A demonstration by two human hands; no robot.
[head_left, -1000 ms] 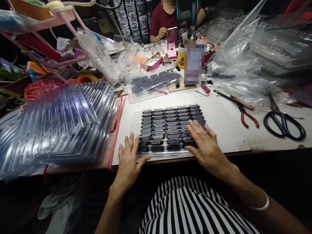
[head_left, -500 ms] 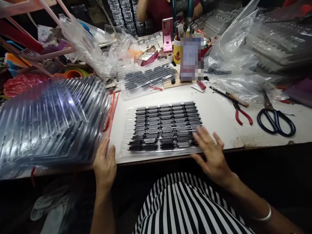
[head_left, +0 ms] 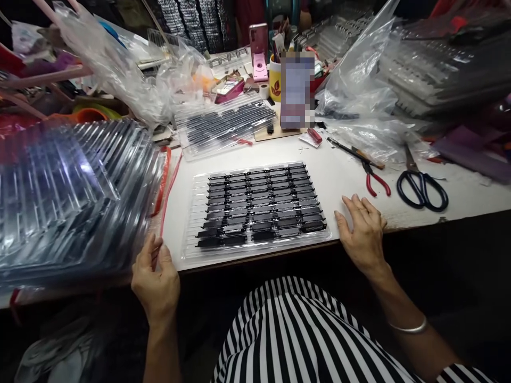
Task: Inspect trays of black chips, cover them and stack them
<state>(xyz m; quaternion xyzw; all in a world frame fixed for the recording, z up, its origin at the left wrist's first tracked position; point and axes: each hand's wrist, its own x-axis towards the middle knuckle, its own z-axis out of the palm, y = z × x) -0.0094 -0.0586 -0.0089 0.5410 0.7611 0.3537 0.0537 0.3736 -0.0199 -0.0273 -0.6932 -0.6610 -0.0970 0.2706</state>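
Note:
A clear plastic tray point(head_left: 195, 213) lies flat near the table's front edge, holding several rows of black toothed parts point(head_left: 261, 205). My left hand point(head_left: 156, 274) is at the front edge, left of the tray, thumb and fingers apart, with nothing seen in it. Beside it lies a large stack of clear trays point(head_left: 75, 202), with a red ribbon point(head_left: 171, 191) along its right side. My right hand point(head_left: 362, 231) rests at the table edge to the right of the tray, apart from it, fingers spread and holding nothing.
Red-handled pliers point(head_left: 377, 182) and dark-handled scissors point(head_left: 423, 190) lie on the right. Behind are another filled tray point(head_left: 227, 125), a yellow cup point(head_left: 275, 80), a blurred-out upright phone point(head_left: 295, 93), a pink phone stand point(head_left: 259, 66) and plastic bags point(head_left: 359, 85). A person is partly visible at the back.
My right hand has moved right, off the tray's right side onto the table edge. My left hand has moved slightly away from the tray. The whole view has shifted, with things appearing farther left.

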